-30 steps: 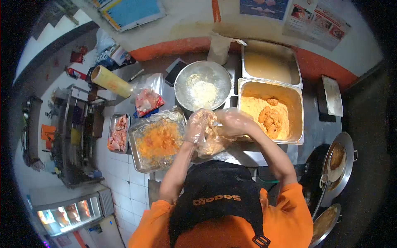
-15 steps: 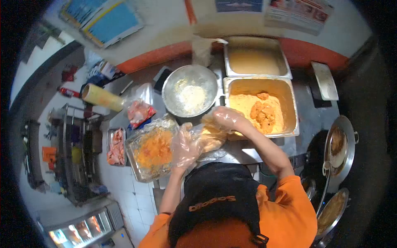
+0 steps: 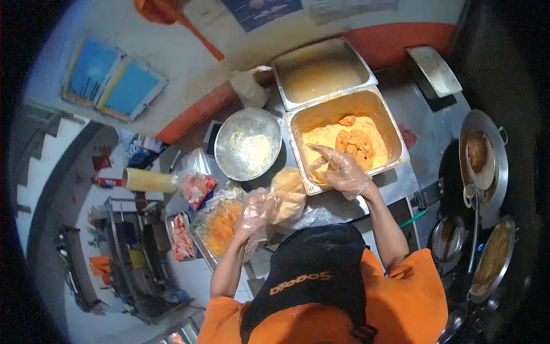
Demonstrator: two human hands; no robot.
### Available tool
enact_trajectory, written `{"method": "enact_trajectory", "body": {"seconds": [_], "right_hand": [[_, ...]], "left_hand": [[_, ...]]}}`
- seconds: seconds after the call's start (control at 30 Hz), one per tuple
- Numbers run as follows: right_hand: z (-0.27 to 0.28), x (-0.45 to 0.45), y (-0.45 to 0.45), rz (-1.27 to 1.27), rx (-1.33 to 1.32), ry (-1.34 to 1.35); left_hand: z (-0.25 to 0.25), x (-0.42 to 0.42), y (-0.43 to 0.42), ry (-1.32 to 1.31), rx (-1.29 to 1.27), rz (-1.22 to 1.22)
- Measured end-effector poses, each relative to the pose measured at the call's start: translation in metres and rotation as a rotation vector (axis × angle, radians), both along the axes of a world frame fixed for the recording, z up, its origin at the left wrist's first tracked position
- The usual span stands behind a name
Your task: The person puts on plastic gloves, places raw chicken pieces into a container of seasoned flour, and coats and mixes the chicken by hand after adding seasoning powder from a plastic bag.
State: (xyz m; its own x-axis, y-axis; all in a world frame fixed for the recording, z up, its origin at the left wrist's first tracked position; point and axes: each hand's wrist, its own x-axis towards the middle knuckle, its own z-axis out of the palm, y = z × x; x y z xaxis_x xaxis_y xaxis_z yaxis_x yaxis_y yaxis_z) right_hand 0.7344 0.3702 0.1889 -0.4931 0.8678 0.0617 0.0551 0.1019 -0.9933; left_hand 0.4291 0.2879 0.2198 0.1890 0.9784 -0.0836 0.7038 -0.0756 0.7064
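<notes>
My left hand (image 3: 259,211), in a clear plastic glove, is closed on the side of a clear plastic bag (image 3: 287,195) with tan contents. The bag stands at the counter's near edge. My right hand (image 3: 344,172), gloved too, is over the near edge of a deep metal pan (image 3: 392,135). Its fingers are apart and hold nothing. Inside that pan lies orange-yellow powder (image 3: 321,136) with a lumpy orange-brown coated heap (image 3: 355,144). Left of my left hand is a plastic-lined tray (image 3: 197,234) of orange marinated food, partly hidden by that hand and wrist.
A metal bowl (image 3: 227,167) with whitish flour stands behind the bag. Behind the powder pan is another pan (image 3: 281,94) with cloudy liquid. Raw meat fills a small tray (image 3: 182,238) at left. Wide frying pans (image 3: 497,163) line the right side, one with a long-handled ladle (image 3: 476,229).
My right hand has left the plastic bag and moved right to the powder pan, its fingers spreading. My left hand stays at the bag. The whole view has tilted and shifted.
</notes>
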Motion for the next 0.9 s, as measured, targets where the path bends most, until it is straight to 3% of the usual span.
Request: {"method": "enact_trajectory", "body": {"seconds": [0.07,0.1,0.13,0.17,0.23,0.3,0.33,0.4,0.47,0.6,0.77,0.87,0.9], "right_hand": [[0.003,0.002,-0.006,-0.030,-0.021,0.005],[-0.008,-0.005,-0.004,-0.071,0.256,0.051],[-0.014,-0.007,-0.007,-0.015,0.143,0.084],[0.003,-0.011,-0.011,0.032,0.029,0.113],[0.001,-0.031,-0.014,0.098,0.060,0.264],[-0.001,-0.043,-0.013,0.156,0.116,0.403],[0.001,-0.045,-0.010,0.183,0.144,0.422],[-0.004,-0.053,-0.010,0.191,0.032,0.540],[-0.020,-0.065,-0.006,0.134,-0.149,0.685],[-0.050,-0.079,0.004,-0.125,-0.025,0.695],[-0.037,-0.093,-0.023,-0.226,-0.266,1.059],[-0.039,-0.101,-0.049,-0.082,-0.856,1.280],[-0.040,-0.105,-0.055,-0.154,-0.810,1.266]], "left_hand": [[0.030,0.007,0.003,-0.166,0.006,0.025],[0.045,0.006,0.002,-0.273,-0.036,0.045],[0.063,0.006,0.004,-0.381,-0.082,0.063],[0.092,0.008,0.010,-0.157,0.035,-0.067],[0.132,0.008,0.020,-0.034,0.045,-0.150],[0.152,0.016,0.028,-0.331,-0.147,-0.038],[0.164,0.025,0.039,-0.231,-0.069,-0.104],[0.160,0.016,0.092,0.483,0.869,-0.787],[0.181,0.065,0.107,0.119,0.067,-0.413],[0.189,0.097,0.141,0.133,-0.136,-0.375],[0.182,0.127,0.189,0.242,-0.244,-0.418],[0.174,0.164,0.205,0.409,-0.305,-0.547],[0.161,0.170,0.214,0.451,-0.340,-0.571]]}}
